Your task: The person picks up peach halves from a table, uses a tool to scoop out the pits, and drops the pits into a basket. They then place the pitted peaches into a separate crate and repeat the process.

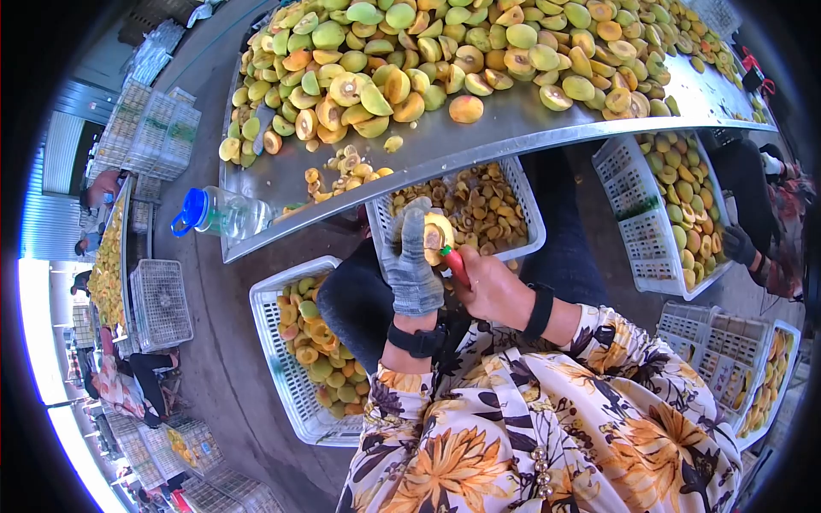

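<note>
My left hand (411, 265), in a grey knit glove, grips a yellow fruit half (438, 232) over my lap. My right hand (492, 286), bare, holds a small red-handled knife (454, 263) with its tip against the fruit. Both hands hover above a white crate of pits and scraps (528, 208) between my knees. A metal table (479, 137) ahead carries a big heap of green and yellow fruit (462, 43), whole and halved.
A white crate of halved fruit (282, 376) stands at my left, another crate of fruit (633, 214) at my right. A blue-capped water bottle (224, 212) lies on the table edge. Another person's gloved hand (740, 246) is at far right. Stacked empty crates (158, 303) are on the left.
</note>
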The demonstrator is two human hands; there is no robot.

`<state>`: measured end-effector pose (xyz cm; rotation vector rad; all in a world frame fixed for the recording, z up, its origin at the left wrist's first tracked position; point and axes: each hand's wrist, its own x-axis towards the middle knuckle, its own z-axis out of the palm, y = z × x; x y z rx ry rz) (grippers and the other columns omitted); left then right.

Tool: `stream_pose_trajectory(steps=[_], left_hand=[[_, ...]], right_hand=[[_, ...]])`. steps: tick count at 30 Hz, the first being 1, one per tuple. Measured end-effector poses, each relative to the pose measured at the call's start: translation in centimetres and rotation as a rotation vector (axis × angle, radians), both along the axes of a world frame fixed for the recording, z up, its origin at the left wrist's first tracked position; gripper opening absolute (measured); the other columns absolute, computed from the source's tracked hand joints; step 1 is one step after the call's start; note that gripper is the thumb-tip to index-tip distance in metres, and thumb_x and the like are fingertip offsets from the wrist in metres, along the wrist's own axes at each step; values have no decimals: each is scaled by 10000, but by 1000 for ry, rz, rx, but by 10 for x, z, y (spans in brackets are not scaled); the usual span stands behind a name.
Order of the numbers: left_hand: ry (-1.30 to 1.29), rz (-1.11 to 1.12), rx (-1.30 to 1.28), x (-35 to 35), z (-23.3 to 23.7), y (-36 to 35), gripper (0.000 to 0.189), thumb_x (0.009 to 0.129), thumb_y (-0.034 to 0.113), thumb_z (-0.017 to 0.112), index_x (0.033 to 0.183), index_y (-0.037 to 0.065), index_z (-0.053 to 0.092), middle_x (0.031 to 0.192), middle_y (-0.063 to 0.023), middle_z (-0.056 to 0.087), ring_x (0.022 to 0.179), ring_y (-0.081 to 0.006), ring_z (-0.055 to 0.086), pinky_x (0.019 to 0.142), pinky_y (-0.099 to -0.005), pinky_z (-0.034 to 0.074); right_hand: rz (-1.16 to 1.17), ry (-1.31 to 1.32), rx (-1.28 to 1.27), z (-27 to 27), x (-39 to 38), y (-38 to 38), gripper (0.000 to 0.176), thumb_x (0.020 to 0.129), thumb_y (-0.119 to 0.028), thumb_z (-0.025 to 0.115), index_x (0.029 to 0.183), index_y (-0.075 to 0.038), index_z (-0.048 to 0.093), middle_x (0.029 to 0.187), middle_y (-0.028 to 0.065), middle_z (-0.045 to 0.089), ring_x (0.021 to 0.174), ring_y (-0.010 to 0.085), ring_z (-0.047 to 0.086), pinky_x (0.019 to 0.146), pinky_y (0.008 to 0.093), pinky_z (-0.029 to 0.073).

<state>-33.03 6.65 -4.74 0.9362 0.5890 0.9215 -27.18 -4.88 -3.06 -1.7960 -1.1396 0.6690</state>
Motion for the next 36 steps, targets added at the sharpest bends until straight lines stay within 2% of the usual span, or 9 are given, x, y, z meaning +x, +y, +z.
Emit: stream_pose_trajectory(steps=[3, 7, 11, 13, 16, 23, 28, 31, 36], left_hand=[[-23, -283, -198, -8, -3, 17, 342, 793, 258, 611, 987, -19, 556, 874, -134, 606, 743, -248, 608, 666, -329, 528], [85, -562, -416, -16, -2, 36, 337, 776, 217, 624, 994, -29, 549, 897, -140, 609, 766, -264, 609, 681, -353, 517], [95, -528, -400, -11, -15, 38, 372, 783, 253, 622, 1010, -30, 540, 891, -134, 608, 766, -257, 610, 663, -352, 521], [8, -293, -274, -4, -14, 28, 384, 803, 288, 605, 1023, -20, 536, 868, -122, 603, 759, -248, 610, 640, -351, 527], [-7, -153, -125, 1, -26, 24, 379, 819, 304, 591, 1041, 2, 533, 844, -112, 596, 752, -243, 608, 630, -352, 534], [-32, 9, -38, 9, -5, -7, 323, 829, 257, 586, 1030, 9, 536, 895, -88, 586, 761, -221, 599, 630, -349, 537], [21, -302, -161, -9, -20, 21, 323, 804, 231, 606, 986, -30, 551, 885, -126, 600, 766, -234, 604, 667, -342, 526], [108, -613, -303, -15, -10, 34, 326, 772, 237, 631, 936, -41, 582, 890, -141, 612, 757, -250, 611, 688, -338, 515], [162, -533, -268, -11, -6, 38, 409, 796, 291, 609, 1035, -35, 546, 910, -137, 609, 775, -238, 610, 683, -317, 518]], right_hand=[[79, -1, 6, -9, -2, -1, 269, 719, -58, 559, 931, 27, 418, 598, 224, 524, 590, 404, 554, 492, 428, 417], [162, -88, -17, -21, 4, -3, 263, 695, -43, 554, 916, 32, 432, 604, 232, 528, 599, 400, 563, 505, 429, 428], [196, -65, -16, -24, 15, 3, 250, 694, -36, 546, 908, 26, 433, 590, 233, 523, 590, 398, 563, 500, 429, 429], [87, -59, 86, -26, 14, 6, 245, 695, -38, 545, 906, 20, 434, 573, 225, 521, 572, 396, 559, 491, 430, 424], [-8, -36, 52, -13, 8, 8, 241, 698, -36, 541, 909, 14, 436, 570, 220, 518, 564, 394, 556, 481, 423, 417], [-74, 50, 60, -14, 0, 0, 251, 701, -32, 541, 923, 18, 435, 580, 215, 519, 576, 389, 558, 484, 405, 417], [105, -26, 8, -28, 3, -7, 280, 688, -35, 568, 928, 33, 441, 601, 229, 534, 592, 387, 567, 497, 405, 424], [183, -50, -63, -29, 7, -6, 270, 680, -37, 581, 907, 38, 455, 613, 234, 542, 602, 389, 570, 512, 407, 432], [217, 32, -68, -23, 24, 5, 241, 667, -31, 588, 876, 33, 486, 612, 222, 553, 600, 377, 579, 519, 404, 439]])
